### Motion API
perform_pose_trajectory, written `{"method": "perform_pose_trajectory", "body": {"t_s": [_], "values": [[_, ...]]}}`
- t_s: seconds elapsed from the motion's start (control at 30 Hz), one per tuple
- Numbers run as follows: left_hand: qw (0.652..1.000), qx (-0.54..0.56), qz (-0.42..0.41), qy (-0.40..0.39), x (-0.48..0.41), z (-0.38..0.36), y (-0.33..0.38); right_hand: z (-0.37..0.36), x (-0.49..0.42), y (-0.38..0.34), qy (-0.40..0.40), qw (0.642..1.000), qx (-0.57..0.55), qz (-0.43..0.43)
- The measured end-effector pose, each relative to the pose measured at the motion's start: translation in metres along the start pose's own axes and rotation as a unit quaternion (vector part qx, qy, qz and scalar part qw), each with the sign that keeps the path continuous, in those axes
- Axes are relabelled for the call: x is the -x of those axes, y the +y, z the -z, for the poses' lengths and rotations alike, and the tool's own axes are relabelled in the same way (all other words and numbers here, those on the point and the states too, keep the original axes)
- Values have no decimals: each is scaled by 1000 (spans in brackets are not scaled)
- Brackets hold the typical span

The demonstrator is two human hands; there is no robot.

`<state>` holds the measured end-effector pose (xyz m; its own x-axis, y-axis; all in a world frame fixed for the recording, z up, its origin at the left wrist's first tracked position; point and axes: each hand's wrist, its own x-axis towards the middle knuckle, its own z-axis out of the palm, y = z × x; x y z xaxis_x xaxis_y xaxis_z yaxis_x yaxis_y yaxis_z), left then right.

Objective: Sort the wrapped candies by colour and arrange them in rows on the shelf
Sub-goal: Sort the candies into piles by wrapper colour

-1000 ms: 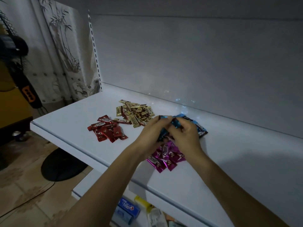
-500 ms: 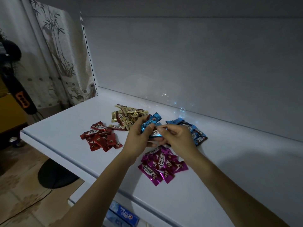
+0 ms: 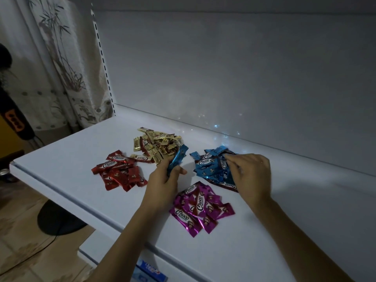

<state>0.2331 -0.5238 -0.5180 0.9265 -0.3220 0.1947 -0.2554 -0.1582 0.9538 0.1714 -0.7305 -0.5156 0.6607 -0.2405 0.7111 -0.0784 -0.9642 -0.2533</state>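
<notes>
On the white shelf (image 3: 284,210) lie four heaps of wrapped candies: a red heap (image 3: 119,171) at the left, a gold heap (image 3: 157,144) behind it, a blue heap (image 3: 211,167) in the middle and a magenta heap (image 3: 200,206) nearest me. My left hand (image 3: 162,184) grips a stack of blue candies (image 3: 178,158) just right of the gold heap. My right hand (image 3: 251,174) is over the right side of the blue heap, its fingertips pinching a blue candy there and hiding part of the heap.
The shelf's white back panel (image 3: 244,78) rises right behind the heaps. A slotted upright (image 3: 102,64) and a patterned curtain (image 3: 61,68) stand at the left. A lower shelf with a blue packet (image 3: 150,272) sits below the front edge. A dark round base (image 3: 59,218) is on the floor.
My hands have parted: the left one keeps the blue stack near the gold heap, the right one has moved right onto the blue heap.
</notes>
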Motion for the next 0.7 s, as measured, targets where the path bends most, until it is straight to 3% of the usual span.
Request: {"method": "perform_pose_trajectory", "body": {"t_s": [0.1,0.2,0.27,0.4,0.5,0.63,0.7], "values": [[1000,2,-5,2,-2,0,-4,-4,3,-1,-88,996,18,-26],[1000,-12,-23,-12,-2,1,-6,2,0,-12,-78,996,2,-35],[999,-16,-32,-21,-1,2,-3,7,-2,-27,-64,993,-86,-53],[994,-30,-92,-51,2,5,0,10,-1,-60,-151,945,-284,-65],[985,-68,-136,-78,2,5,-1,10,3,-65,-107,954,-278,-23],[994,-64,-74,-42,-1,5,-4,9,1,-52,-44,940,-304,-149],[997,-43,-49,-30,-1,4,-4,9,0,-32,22,967,-213,-139]]}}
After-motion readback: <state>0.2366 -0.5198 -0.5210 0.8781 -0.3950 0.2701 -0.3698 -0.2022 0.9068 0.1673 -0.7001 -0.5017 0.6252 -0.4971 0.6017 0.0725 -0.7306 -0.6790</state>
